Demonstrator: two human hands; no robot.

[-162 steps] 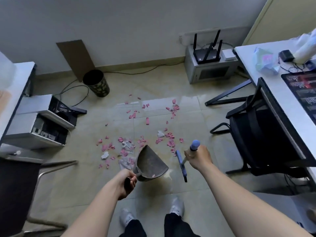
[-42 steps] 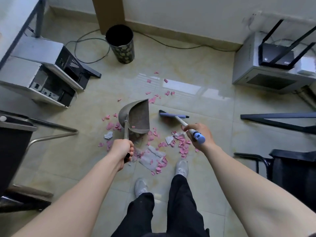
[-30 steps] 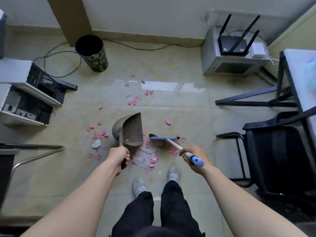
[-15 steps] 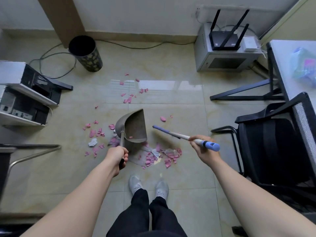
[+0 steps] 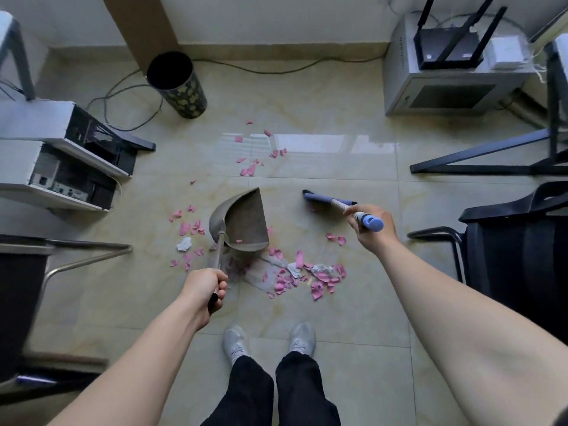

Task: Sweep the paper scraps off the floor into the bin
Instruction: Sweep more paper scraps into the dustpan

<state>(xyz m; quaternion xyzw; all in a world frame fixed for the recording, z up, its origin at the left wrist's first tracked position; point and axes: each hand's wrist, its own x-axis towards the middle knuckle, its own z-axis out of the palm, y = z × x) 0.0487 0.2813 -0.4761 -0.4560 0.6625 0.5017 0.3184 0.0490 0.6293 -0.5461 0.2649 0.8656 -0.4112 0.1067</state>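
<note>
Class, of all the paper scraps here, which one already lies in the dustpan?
The single small pink scrap inside the grey dustpan, near its lower rim. Every other scrap lies on the floor around it.

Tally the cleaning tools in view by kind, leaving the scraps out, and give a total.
Dustpan: 1
Broom: 1
Bin: 1
Total: 3

Our left grip (image 5: 204, 287) held the dustpan (image 5: 242, 221) handle; our right grip (image 5: 370, 229) held the broom (image 5: 335, 204). Pink paper scraps (image 5: 319, 276) lay on the floor (image 5: 322, 96) beside the dustpan; the bin (image 5: 184, 99) stood well apart.
</note>
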